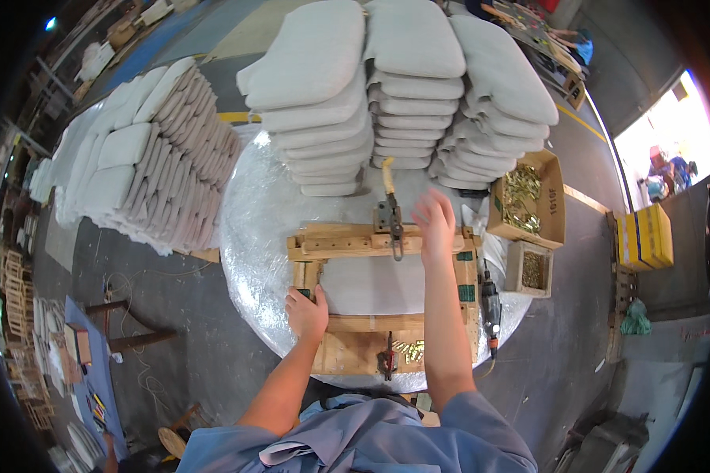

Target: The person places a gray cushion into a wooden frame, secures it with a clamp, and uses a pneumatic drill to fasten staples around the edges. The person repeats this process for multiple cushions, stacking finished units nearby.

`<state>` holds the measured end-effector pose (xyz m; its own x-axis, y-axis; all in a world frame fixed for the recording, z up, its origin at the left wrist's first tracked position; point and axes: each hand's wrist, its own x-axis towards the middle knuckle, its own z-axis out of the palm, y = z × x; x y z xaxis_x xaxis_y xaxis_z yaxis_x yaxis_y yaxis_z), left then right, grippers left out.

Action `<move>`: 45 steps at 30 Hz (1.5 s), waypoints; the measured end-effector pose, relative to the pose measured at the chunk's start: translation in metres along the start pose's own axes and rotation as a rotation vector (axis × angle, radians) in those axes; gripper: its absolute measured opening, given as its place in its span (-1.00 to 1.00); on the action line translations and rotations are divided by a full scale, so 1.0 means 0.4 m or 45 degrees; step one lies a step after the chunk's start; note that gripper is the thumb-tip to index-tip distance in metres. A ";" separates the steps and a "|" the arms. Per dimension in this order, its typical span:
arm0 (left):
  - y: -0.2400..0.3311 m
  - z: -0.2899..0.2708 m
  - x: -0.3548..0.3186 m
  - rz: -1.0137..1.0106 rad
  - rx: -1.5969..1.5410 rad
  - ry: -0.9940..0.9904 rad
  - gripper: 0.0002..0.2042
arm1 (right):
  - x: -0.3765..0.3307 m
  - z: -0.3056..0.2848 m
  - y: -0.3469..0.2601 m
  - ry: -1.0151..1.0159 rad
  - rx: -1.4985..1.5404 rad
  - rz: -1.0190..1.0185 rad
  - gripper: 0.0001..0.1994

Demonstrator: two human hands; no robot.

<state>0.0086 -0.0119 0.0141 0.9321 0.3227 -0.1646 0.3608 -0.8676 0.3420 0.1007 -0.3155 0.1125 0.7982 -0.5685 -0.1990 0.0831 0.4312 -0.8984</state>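
On the round foil-wrapped bench [252,229], I see the wooden jig [347,240] near its front edge, grey cushion [371,284] inside. Left hand [306,314] presses the jig's left rail, fingers curled. Right hand [434,221] hovers released, just beside the toggle clamp [390,217].

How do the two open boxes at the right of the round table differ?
The cardboard box is larger and tan, with flaps folded out; the wooden box is smaller, with plain straight walls. The cardboard box lies farther from the person, the wooden one nearer, beside the power tool. The cardboard box holds a loose, uneven heap, the wooden one a flatter fill. Both hold small brass-coloured metal parts.
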 end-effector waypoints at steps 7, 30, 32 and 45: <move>0.044 -0.004 0.007 0.102 -0.048 -0.009 -0.25 | 0.500 0.204 0.132 0.025 -0.901 -0.052 -0.45; -0.041 0.000 0.014 0.083 -0.125 -0.054 -0.19 | 0.388 0.354 0.104 0.136 -1.409 -0.221 -0.46; -0.062 -0.004 -0.012 0.091 -0.151 -0.106 -0.20 | 0.358 0.332 0.081 0.195 -1.027 -0.450 -0.50; -0.065 -0.055 0.025 0.020 -0.298 -0.209 -0.20 | -0.097 0.290 -0.177 -0.170 -1.669 -0.715 -0.69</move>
<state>0.0092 0.0223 0.0239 0.9268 0.2279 -0.2986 0.3618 -0.7552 0.5466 0.1330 -0.2426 0.2293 0.8999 -0.3434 0.2689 -0.1413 -0.8129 -0.5650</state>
